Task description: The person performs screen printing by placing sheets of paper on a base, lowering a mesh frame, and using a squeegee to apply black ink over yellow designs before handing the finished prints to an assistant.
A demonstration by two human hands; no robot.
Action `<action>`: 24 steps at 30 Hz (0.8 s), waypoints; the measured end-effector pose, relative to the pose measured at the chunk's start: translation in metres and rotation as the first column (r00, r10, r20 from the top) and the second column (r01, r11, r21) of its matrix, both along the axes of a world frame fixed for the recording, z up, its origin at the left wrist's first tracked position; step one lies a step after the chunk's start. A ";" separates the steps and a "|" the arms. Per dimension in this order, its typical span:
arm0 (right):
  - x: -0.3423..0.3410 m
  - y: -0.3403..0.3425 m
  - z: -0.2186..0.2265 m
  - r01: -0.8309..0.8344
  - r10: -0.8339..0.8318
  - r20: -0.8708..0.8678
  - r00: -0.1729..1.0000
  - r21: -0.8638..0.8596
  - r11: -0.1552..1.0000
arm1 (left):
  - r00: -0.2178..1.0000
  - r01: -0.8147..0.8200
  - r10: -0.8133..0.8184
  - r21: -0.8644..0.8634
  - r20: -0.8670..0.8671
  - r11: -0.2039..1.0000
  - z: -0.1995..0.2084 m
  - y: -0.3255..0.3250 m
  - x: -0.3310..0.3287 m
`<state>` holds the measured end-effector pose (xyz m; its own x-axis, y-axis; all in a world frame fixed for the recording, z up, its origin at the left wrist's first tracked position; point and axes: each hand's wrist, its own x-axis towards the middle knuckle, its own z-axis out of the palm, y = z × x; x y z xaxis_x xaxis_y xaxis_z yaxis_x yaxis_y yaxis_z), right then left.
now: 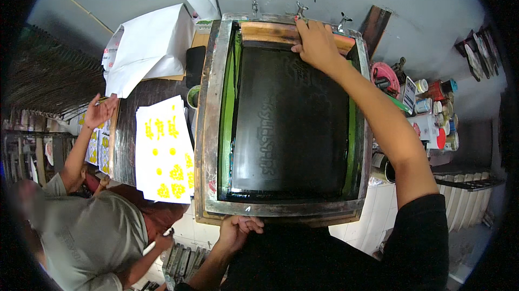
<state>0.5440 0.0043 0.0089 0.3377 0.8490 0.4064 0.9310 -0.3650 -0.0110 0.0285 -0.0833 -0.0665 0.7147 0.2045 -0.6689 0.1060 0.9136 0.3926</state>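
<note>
A scuffed grey metal rectangular frame [286, 208] borders a smooth, glossy black panel [286, 123]; under the right grip [319, 45] lies a smooth brown wooden bar [270, 32].

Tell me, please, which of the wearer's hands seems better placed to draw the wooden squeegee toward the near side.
Probably the right hand: it grips the wooden squeegee at the metal frame's far end. The left hand is by the near edge, away from the squeegee.

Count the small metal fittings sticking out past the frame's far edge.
3: left fitting, middle fitting by the right hand, right fitting. More may be hidden.
</note>
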 end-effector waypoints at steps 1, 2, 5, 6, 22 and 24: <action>0.007 0.003 0.002 0.006 -0.009 -0.053 0.999 -0.068 0.998 | 1.000 -0.003 0.003 0.003 0.030 1.000 0.000 -0.001 -0.001; 0.014 0.007 0.005 0.007 -0.019 -0.099 0.995 -0.121 0.993 | 0.998 -0.007 0.006 0.009 0.063 1.000 -0.001 -0.001 0.000; 0.030 0.012 0.013 -0.024 -0.031 -0.286 0.958 -0.186 0.982 | 0.988 -0.012 0.016 -0.026 0.153 1.000 0.003 0.001 0.003; 0.034 0.014 0.016 -0.019 -0.044 -0.343 0.938 -0.178 0.984 | 0.990 -0.013 0.017 -0.032 0.140 0.999 0.005 0.001 0.005; -0.114 -0.090 0.015 -0.024 -0.022 -0.226 0.974 -0.201 0.979 | 0.982 0.035 -0.036 0.005 0.186 0.999 -0.002 0.008 0.010; -0.165 -0.127 0.018 -0.064 0.020 -0.272 0.962 -0.156 0.986 | 0.972 0.018 -0.014 -0.015 0.234 1.000 -0.006 0.009 0.009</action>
